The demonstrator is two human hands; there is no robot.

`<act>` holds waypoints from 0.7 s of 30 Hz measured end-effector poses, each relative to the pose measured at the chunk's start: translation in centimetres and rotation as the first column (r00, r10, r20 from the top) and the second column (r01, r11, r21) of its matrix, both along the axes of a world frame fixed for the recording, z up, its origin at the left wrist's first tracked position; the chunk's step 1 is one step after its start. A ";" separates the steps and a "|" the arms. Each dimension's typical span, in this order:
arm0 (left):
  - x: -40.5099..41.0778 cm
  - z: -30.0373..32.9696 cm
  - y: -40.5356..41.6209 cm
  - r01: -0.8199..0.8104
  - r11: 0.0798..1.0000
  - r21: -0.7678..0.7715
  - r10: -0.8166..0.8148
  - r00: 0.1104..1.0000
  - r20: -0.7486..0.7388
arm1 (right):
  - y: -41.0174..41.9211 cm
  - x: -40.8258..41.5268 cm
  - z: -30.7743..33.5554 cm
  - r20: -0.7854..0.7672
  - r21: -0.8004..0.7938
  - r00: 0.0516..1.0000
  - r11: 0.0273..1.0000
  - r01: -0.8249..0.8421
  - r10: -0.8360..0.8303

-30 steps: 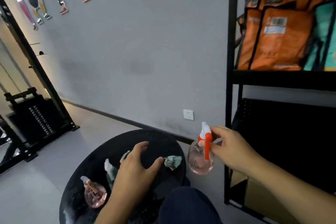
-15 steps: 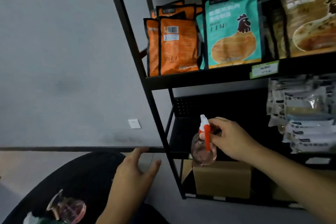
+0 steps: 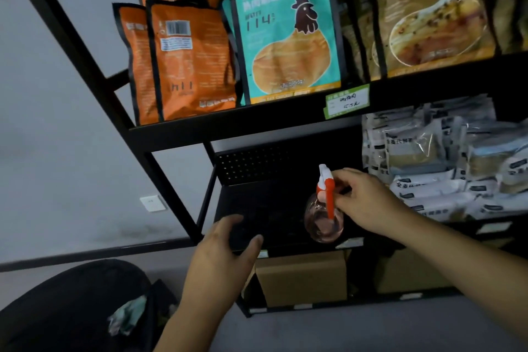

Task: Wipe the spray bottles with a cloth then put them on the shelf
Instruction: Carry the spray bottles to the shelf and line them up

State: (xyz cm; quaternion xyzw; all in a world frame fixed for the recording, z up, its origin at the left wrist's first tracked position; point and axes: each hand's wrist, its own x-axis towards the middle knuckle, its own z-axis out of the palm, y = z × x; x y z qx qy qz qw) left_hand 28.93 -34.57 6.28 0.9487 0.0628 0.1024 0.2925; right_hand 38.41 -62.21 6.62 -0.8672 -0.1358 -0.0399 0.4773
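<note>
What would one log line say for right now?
right hand: holds spray bottle | left hand: empty | shelf: bottle not placed

The right hand [image 3: 368,203] now carries the spray bottle [image 3: 324,220] in over the black middle shelf [image 3: 257,208], where a second ago it hung beside the shelf post. The left hand [image 3: 225,248] has left the round worktop [image 3: 71,294] and now hovers, fingers spread, at the shelf's front edge, left of the bottle.
</note>
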 end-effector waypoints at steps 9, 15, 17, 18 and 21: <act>4.7 -1.9 -2.9 0.066 0.998 0.011 -0.066 0.998 0.017 | -3.9 5.4 -3.2 -0.056 -0.073 0.995 0.994 0.083 -0.088; 6.2 -2.6 -3.0 0.074 0.997 0.017 -0.074 0.997 0.020 | -4.0 9.0 -5.7 -0.089 -0.143 0.982 0.978 0.154 -0.168; 6.7 -2.7 -2.8 0.075 0.997 0.020 -0.075 0.997 0.021 | -3.6 9.7 -6.4 -0.118 -0.152 0.979 0.977 0.148 -0.167; 6.8 -2.8 -2.6 0.072 0.997 0.016 -0.073 0.997 0.021 | -3.5 10.1 -6.9 -0.125 -0.148 0.977 0.977 0.152 -0.171; 7.2 -2.9 -2.0 0.056 0.998 0.013 -0.057 0.998 0.028 | -3.0 10.8 -7.6 -0.113 -0.136 0.979 0.979 0.151 -0.167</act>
